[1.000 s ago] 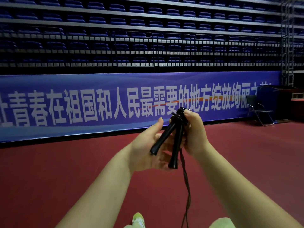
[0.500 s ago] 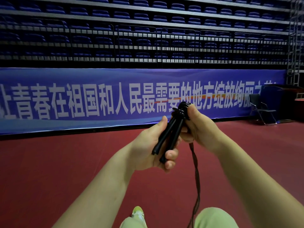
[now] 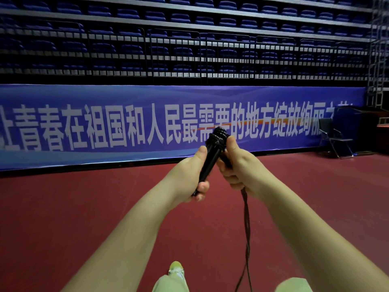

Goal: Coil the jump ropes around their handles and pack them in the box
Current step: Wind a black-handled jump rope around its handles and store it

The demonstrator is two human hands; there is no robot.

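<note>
Above the red sports floor (image 3: 84, 218), in front of the long blue banner (image 3: 105, 127), the person held the two black jump-rope handles (image 3: 212, 157) bunched together at chest height. The left hand (image 3: 189, 175) had its grip wrapped around the lower part of the handles, thumb lying up along the shaft and a fingertip curled under the bottom end. The right hand (image 3: 237, 167) gripped the upper part, thumb pressed against the ribbed tops, fingers closed on the handles and on the rope where it left them.

The dark braided rope (image 3: 246, 228) hung from under the right hand in a long doubled strand, running down past the knees and out of view at the bottom edge. No turns of rope showed around the handles, so the coiling seemed barely begun, if at all: the handles were paired up, and nearly all the winding was left. The box was nowhere in view, nor any other rope, so how many remained could not be told. A folding chair (image 3: 334, 138) stood far off to the right.
</note>
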